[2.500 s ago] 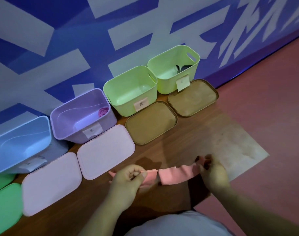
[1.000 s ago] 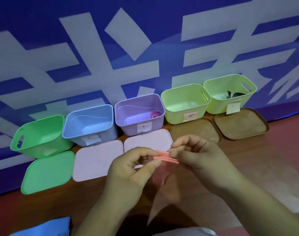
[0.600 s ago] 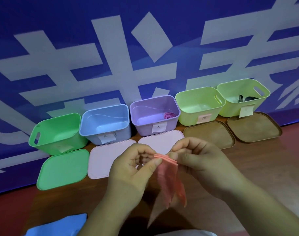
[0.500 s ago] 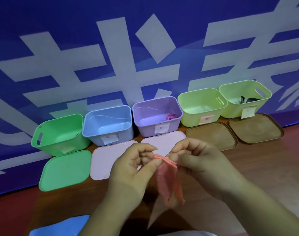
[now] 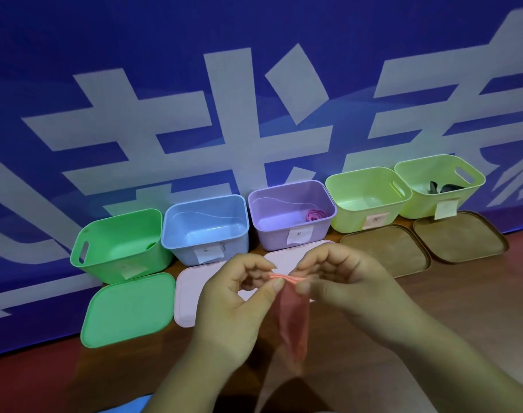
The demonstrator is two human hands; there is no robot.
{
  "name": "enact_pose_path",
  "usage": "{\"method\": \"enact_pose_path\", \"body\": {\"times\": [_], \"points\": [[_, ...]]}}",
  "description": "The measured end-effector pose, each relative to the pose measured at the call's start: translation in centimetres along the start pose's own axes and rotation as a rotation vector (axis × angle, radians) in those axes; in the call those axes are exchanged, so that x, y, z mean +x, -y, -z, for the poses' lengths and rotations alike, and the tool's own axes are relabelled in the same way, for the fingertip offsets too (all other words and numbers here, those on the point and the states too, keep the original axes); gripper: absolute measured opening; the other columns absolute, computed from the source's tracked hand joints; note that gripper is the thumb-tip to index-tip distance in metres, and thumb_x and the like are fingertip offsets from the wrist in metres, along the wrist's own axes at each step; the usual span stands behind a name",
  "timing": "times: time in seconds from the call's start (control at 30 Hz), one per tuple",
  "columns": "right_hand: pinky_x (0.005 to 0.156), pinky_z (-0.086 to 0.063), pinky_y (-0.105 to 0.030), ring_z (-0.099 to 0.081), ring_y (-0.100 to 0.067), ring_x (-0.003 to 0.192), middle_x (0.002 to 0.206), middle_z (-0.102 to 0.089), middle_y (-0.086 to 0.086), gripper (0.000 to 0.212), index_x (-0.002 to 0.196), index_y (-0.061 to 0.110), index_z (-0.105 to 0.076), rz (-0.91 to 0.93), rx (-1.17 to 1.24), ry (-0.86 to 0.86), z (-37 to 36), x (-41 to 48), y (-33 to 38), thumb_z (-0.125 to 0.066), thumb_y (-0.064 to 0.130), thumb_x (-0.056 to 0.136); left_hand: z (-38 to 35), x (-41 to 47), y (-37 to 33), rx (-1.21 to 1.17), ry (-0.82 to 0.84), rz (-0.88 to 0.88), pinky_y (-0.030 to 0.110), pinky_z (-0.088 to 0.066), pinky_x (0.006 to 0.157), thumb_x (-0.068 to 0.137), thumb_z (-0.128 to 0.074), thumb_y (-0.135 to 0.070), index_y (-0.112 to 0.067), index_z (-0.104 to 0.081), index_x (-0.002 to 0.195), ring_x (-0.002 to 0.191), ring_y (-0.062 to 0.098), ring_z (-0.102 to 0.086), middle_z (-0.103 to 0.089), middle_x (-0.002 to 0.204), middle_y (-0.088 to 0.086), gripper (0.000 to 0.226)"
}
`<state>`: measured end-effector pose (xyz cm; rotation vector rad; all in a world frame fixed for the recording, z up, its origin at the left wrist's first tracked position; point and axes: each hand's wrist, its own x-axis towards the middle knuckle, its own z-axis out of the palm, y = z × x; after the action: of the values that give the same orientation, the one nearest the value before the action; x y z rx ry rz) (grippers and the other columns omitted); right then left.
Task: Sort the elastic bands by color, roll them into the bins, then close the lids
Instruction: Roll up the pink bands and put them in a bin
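Across the middle of the frame, left to right, five open bins are standing against the blue wall. Each one's lid is lying flat in front of it, I judge so that rolls can drop in before I close up. There is a green bin (image 5: pixel 105 263) with a green lid (image 5: pixel 129 308). Next come a blue bin (image 5: pixel 182 251) and a purple bin (image 5: pixel 272 236), each with a pale pink lid (image 5: pixel 188 293). Last are two light green bins (image 5: pixel 349 219) with brown lids (image 5: pixel 385 248). A rolled pink band (image 5: pixel 315 215) is lying in the purple bin's right corner, and dark bands (image 5: pixel 442 187) are sitting in the far right bin.

At lower centre, my left hand (image 5: pixel 224 308) is pinching the top edge of a salmon band (image 5: pixel 293 320) between thumb and forefinger, the other fingers curling loosely. The band is hanging limp between my hands, above the wooden table (image 5: pixel 433 308). Just to the right, my right hand (image 5: pixel 352 287) is pinching the same edge, fingers curled over it. I am probably holding it by the end so the roll starts tight and even. The purple bin seems the likely home, though I cannot read the labels.
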<state>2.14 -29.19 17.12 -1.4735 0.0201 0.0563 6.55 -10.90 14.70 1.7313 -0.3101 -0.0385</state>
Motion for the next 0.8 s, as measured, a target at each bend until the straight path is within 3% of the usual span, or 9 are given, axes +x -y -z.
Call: {"method": "enact_pose_path", "body": {"times": [0.1,0.17,0.27,0.47,0.63,0.73,0.8], "points": [[0.074,-0.056,-0.035,-0.065,-0.019,0.077,0.084,-0.072,-0.006,0.022,0.089,0.019,-0.072,0.067,-0.180,-0.028,-1.0,0.7,0.3,-0.082,0.009,0.072,0.8,0.4,-0.5,-0.010,-0.018,-0.023,0.031,-0.053,0.078,0.079,-0.080,-0.011,-0.035,-0.069,0.085,0.078,0.018,-0.065,-0.071,0.080,-0.003,0.027],[0.073,-0.057,-0.039,-0.067,-0.022,0.075,0.084,-0.073,-0.005,0.019,0.087,0.024,-0.073,0.104,-0.288,-0.076,-1.6,1.4,0.8,-0.082,0.012,0.076,1.5,0.7,-0.9,-0.013,-0.024,-0.038,0.024,-0.053,0.075,0.081,-0.079,-0.006,-0.036,-0.068,0.084,0.080,0.017,-0.066,-0.071,0.080,-0.004,0.032],[0.072,-0.057,-0.037,-0.067,-0.017,0.073,0.081,-0.073,-0.001,0.019,0.085,0.026,-0.073,0.148,-0.359,-0.090,-2.7,2.5,2.3,-0.080,0.009,0.080,2.8,1.5,-1.9,-0.026,-0.020,-0.079,0.018,-0.051,0.077,0.083,-0.076,-0.002,-0.035,-0.068,0.086,0.080,0.009,-0.066,-0.070,0.082,-0.009,0.034],[0.068,-0.056,-0.031,-0.063,-0.021,0.067,0.076,-0.070,-0.008,0.013,0.086,0.016,-0.072,0.163,-0.276,-0.076,-5.1,4.3,6.2,-0.072,0.003,0.085,5.9,3.5,-4.4,0.007,-0.037,-0.225,0.021,-0.052,0.078,0.079,-0.073,-0.017,-0.033,-0.064,0.088,0.081,0.010,-0.064,-0.067,0.085,-0.011,0.021],[0.059,-0.051,-0.029,-0.052,-0.027,0.065,0.086,-0.058,-0.037,0.015,0.085,0.016,-0.070,0.132,-0.264,-0.139,-7.6,4.7,8.1,-0.070,0.001,0.082,8.3,3.8,-5.8,0.155,0.017,-0.325,0.011,-0.047,0.075,0.086,-0.074,-0.006,-0.032,-0.065,0.089,0.085,0.010,-0.063,-0.067,0.086,-0.014,0.027],[0.054,-0.049,-0.028,-0.049,-0.028,0.063,0.083,-0.054,-0.037,0.015,0.085,0.012,-0.068,0.150,-0.251,-0.157,-8.7,4.7,8.2,-0.069,-0.003,0.082,9.5,3.5,-5.5,0.194,0.046,-0.356,0.016,-0.048,0.081,0.082,-0.073,-0.015,-0.032,-0.070,0.086,0.090,0.011,-0.065,-0.070,0.087,-0.014,0.018],[0.055,-0.050,-0.028,-0.054,-0.029,0.063,0.082,-0.061,-0.029,0.012,0.085,0.009,-0.068,0.157,-0.248,-0.142,-9.1,4.5,7.8,-0.069,-0.004,0.082,10.2,3.2,-5.0,0.152,0.054,-0.292,0.023,-0.051,0.085,0.080,-0.078,-0.013,-0.034,-0.074,0.086,0.092,0.013,-0.068,-0.073,0.088,-0.013,0.022]]}}
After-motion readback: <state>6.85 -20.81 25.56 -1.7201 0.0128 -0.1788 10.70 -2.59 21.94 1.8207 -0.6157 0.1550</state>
